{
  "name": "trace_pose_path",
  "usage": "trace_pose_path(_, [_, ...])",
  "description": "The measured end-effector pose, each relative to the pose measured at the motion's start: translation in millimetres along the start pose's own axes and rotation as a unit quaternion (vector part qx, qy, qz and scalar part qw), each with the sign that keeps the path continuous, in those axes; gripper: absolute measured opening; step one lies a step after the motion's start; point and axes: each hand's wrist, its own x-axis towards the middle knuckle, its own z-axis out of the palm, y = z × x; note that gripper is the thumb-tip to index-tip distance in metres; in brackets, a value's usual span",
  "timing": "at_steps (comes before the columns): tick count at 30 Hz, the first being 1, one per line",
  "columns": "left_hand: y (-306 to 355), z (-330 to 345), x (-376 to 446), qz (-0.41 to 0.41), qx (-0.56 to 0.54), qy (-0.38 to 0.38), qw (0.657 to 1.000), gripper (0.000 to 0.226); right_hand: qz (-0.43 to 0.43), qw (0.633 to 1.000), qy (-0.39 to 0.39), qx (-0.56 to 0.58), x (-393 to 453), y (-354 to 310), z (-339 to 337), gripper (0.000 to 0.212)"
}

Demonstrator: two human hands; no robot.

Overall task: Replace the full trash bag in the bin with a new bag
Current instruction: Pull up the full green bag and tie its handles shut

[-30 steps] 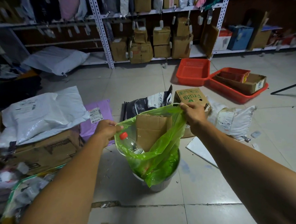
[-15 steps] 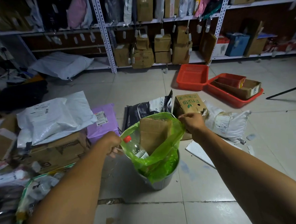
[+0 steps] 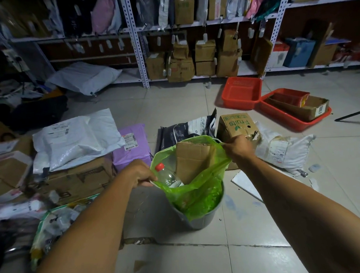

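Gripping the green bag (image 3: pixel 200 189) by its rim, both hands are clenched on the plastic: the left hand (image 3: pixel 139 173) pinches the near-left edge, the right hand (image 3: pixel 239 148) holds the far-right edge, and the mouth is stretched open between them. The bag's lower part sits inside the grey bin (image 3: pixel 197 220), which stands on the tiled floor (image 3: pixel 181 261) in the middle of the scene, while its upper part rises above the bin's rim. Inside the bag a folded cardboard piece (image 3: pixel 194 159) stands upright toward the far side, and a clear bottle (image 3: pixel 167 174) with a red cap leans at the left, just beside the left hand. Right behind the bag lie a dark pouch (image 3: pixel 185 129) and a brown box (image 3: pixel 237 124) printed "Fruits"; the right hand partly covers that box's near corner. To the right of it a white parcel (image 3: pixel 284 149) lies on the floor. On the left, a white mailer (image 3: pixel 75 139) rests on top of cardboard boxes (image 3: pixel 79 179), with a purple mailer (image 3: pixel 131 146) just beside it. Farther right, two red trays (image 3: pixel 242 92) sit on the floor, one holding a flat box. Along the far wall run metal shelves (image 3: pixel 137 55) packed with cartons and parcels.
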Motion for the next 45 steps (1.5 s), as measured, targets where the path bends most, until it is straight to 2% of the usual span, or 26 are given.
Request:
trace_pose_path(4, [-3,-14,7,-0.013,0.011,0.042,0.999,0.006,-0.007,1.000,0.027,-0.003,1,5,-4,0.023])
trace_pose_path(9, [-2,-12,-3,-0.015,0.011,0.014,1.000,0.017,-0.025,0.997,0.059,0.036,7,-1,-4,0.022])
trace_pose_path(13, [5,-11,0,0.016,-0.067,0.052,0.996,0.011,-0.017,0.992,0.044,0.118,11,-6,4,0.015])
trace_pose_path(16, [8,-10,-4,0.014,-0.094,0.039,0.995,0.016,-0.018,0.988,0.030,0.149,15,-4,11,0.016])
trace_pose_path(21, [4,-10,-8,0.015,-0.111,0.015,0.994,0.019,-0.013,0.993,0.001,0.116,27,-2,23,0.025])
trace_pose_path(23, [3,-10,-9,0.023,-0.115,0.017,0.993,0.020,-0.014,0.995,-0.016,0.098,33,1,29,0.023])
trace_pose_path(27, [3,-7,-8,0.070,-0.121,0.068,0.988,0.022,0.002,0.996,-0.023,0.089,38,4,32,0.028])
trace_pose_path(30, [2,-3,-11,0.096,-0.124,0.086,0.984,0.020,0.027,0.997,-0.012,0.074,41,7,27,0.025])
trace_pose_path(33, [-1,1,-18,0.097,-0.104,0.077,0.987,0.019,0.020,0.998,-0.002,0.064,43,14,22,0.023])
trace_pose_path(36, [-5,2,-26,0.046,-0.033,0.063,0.996,0.013,0.002,0.998,-0.012,0.068,43,17,16,0.021])
trace_pose_path(40, [0,-5,-30,0.025,0.080,0.103,0.991,0.008,-0.007,0.995,-0.029,0.092,44,17,9,0.016])
trace_pose_path(42, [7,-6,-32,0.050,0.050,0.114,0.991,0.011,-0.028,0.993,-0.020,0.111,41,13,4,0.017])
trace_pose_path(45, [23,0,-36,0.064,-0.063,0.111,0.990,0.015,-0.054,0.989,0.004,0.136,36,3,-5,0.012])
